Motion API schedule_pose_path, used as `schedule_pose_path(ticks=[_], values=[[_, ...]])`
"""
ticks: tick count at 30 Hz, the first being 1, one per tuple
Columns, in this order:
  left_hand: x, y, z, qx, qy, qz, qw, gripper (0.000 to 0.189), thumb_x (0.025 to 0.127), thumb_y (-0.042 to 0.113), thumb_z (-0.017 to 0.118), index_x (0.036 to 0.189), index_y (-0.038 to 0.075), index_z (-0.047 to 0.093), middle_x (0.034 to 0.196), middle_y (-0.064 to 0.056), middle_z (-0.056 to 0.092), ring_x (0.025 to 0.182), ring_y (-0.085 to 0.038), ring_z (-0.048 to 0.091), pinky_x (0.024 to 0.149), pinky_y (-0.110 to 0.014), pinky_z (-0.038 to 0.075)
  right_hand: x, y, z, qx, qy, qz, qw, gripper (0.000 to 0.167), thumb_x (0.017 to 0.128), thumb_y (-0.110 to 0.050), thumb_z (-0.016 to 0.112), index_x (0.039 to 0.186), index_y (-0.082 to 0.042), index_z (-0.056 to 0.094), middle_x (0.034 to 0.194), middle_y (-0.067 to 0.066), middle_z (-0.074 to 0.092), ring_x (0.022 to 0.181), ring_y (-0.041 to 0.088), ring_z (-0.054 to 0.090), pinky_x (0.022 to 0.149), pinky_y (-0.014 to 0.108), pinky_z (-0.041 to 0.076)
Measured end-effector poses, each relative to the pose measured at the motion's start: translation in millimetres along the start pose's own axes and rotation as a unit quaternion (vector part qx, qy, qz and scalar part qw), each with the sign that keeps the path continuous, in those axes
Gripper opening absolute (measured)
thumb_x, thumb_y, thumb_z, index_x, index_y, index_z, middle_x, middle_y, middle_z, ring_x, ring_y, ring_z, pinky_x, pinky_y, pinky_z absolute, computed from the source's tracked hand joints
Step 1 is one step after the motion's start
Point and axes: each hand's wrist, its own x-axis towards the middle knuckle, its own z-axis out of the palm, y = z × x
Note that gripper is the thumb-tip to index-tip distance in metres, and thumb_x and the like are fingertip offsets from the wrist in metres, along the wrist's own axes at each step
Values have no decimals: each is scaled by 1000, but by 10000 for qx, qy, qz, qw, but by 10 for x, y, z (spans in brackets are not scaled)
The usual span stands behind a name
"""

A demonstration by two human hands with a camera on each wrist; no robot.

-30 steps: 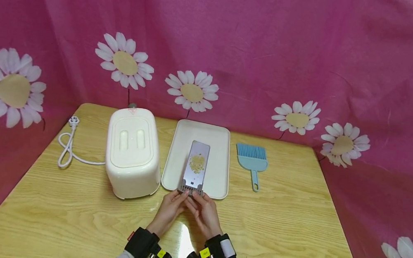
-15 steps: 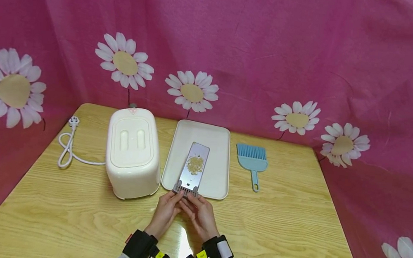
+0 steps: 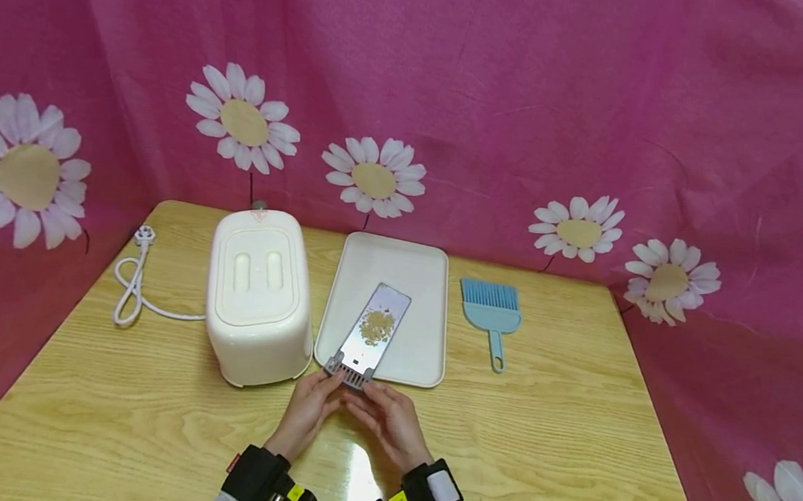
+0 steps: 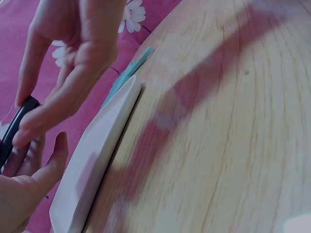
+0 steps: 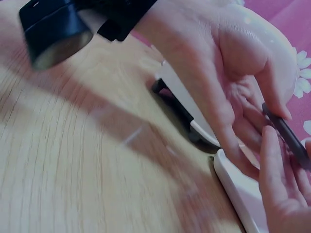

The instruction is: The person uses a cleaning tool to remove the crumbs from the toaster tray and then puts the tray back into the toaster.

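A crumb tray (image 3: 384,299), a long shiny metal plate with a grey slotted end, is held out over a white serving tray (image 3: 421,349). Tan crumbs (image 3: 376,326) lie heaped on its middle. My left hand (image 3: 303,414) pinches the left corner of the slotted end, thumb on top. At the right corner, my right hand (image 3: 392,425) pinches the same end. Seen from the left wrist, the grey end (image 4: 17,128) appears edge-on between both hands' fingers. The right wrist view also shows that dark edge (image 5: 286,136) between thumb and fingers.
A white lidded toaster (image 3: 258,309) stands left of the serving tray, its cord and plug (image 3: 144,238) lying farther left. Right of the tray lies a blue hand brush (image 3: 493,316). A pink flowered curtain (image 3: 486,129) hangs behind the wooden table (image 3: 556,459).
The crumb tray's held end has swung left and toward me, so it now slants with its far end to the right. The left hand moved left with it. Both hands keep hold.
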Motion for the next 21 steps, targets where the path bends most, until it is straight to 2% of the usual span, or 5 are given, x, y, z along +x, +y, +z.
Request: schedule_pose_path(ticks=[6,11,14,18,21], values=[[4,55,-117,33,-87,27,10000,41,94,4,39,125,-20,30,116,-26,48,88,-13,58,84,-29,50,-4,-86,-222,-388,21,60,9992,20,93,-9,43,100,7,53,86,7,66,84,18,64,83,31,51],[-6,87,-194,-16,-150,-80,9999,41,94,1,36,129,-18,25,127,-36,33,97,-19,55,85,-30,49,18,-343,-516,-1352,595,-119,9890,28,93,-12,44,105,13,50,86,10,66,79,15,64,78,29,53],[-11,82,-241,-47,-267,-41,9996,42,94,-1,34,129,-19,23,127,-38,31,98,-22,55,85,-33,50,52,-530,-686,-2139,1083,-251,9705,32,93,-11,45,108,17,49,88,14,66,76,16,64,73,28,54],[-15,71,-281,-109,-349,-40,9993,42,93,-1,34,130,-19,23,126,-39,32,96,-23,56,83,-37,50,98,-771,-877,-2991,1650,-435,9388,30,92,-8,46,107,17,50,89,19,65,72,15,63,69,28,55],[-25,76,-286,-197,-328,-138,9992,42,93,-1,35,130,-16,25,126,-36,35,96,-23,57,82,-40,51,142,-943,-1016,-3717,1909,-566,9067,30,91,-10,47,105,17,51,87,21,64,70,17,63,64,30,55]])
